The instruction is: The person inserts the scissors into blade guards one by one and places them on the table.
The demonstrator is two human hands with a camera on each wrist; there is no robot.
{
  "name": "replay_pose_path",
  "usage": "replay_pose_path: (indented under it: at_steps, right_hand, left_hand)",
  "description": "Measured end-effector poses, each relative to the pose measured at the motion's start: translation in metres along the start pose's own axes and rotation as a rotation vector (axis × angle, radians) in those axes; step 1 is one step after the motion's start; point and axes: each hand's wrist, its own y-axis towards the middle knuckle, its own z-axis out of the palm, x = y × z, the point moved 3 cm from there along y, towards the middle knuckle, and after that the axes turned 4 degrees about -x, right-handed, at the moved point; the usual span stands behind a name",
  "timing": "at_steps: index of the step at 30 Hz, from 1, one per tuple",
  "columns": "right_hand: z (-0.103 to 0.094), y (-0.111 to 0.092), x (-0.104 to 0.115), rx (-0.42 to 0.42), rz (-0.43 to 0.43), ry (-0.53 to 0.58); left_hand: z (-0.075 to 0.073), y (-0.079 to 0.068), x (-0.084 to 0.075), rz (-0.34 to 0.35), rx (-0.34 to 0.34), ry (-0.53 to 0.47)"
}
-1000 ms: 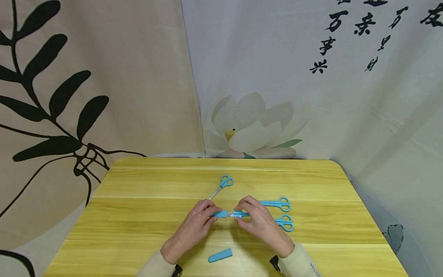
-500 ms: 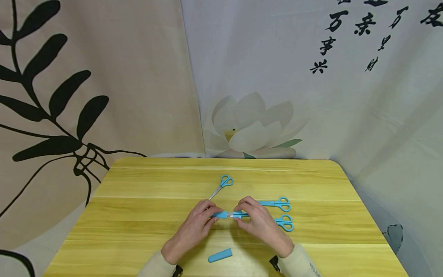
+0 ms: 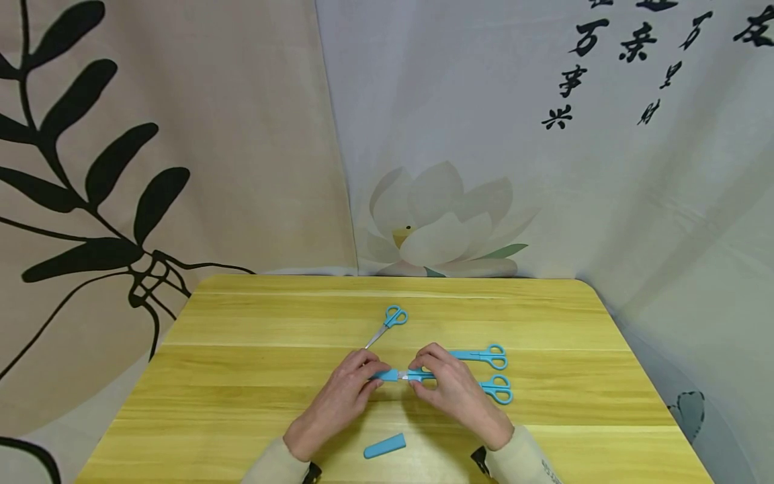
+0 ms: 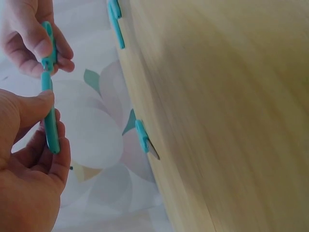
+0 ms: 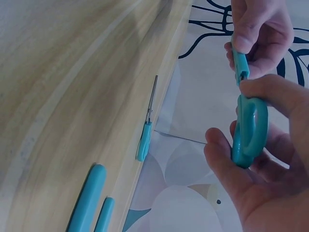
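Observation:
Between thumb and fingers, my left hand (image 3: 341,390) pinches a blue blade cover (image 4: 50,116). My right hand (image 3: 453,386) grips the blue handles of a pair of scissors (image 5: 252,128). The blades point left into the cover's mouth, and a short stretch of metal shows between cover and handles in the head view. Both hands are held over the middle of the table, fingertips close to each other. A second, loose blue cover (image 3: 384,446) lies on the table nearer the body, below the hands.
Uncovered scissors (image 3: 396,316) lie beyond the hands on the wooden table (image 3: 272,323), blades toward the left hand. Right of the right hand lie covered scissors (image 3: 497,357) and another pair (image 3: 497,389), partly hidden by that hand. A printed curtain (image 3: 272,134) hangs behind.
Both hands keep almost the same place. The cover in the left hand has shifted very slightly to the right, toward the scissor handles. The things on the table have not moved.

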Motion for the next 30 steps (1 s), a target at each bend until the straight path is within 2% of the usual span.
replay_pose_path:
  at_steps: [10, 30]
  right_hand:
    - [0.0000, -0.0002, 0.0009, 0.001, -0.017, -0.003]
    - [0.0006, -0.0024, 0.0009, -0.017, -0.053, 0.002]
  left_hand:
    - [0.0021, 0.0004, -0.0003, -0.005, 0.017, 0.002]
    - [0.0040, 0.0032, -0.0034, 0.044, 0.013, 0.016]
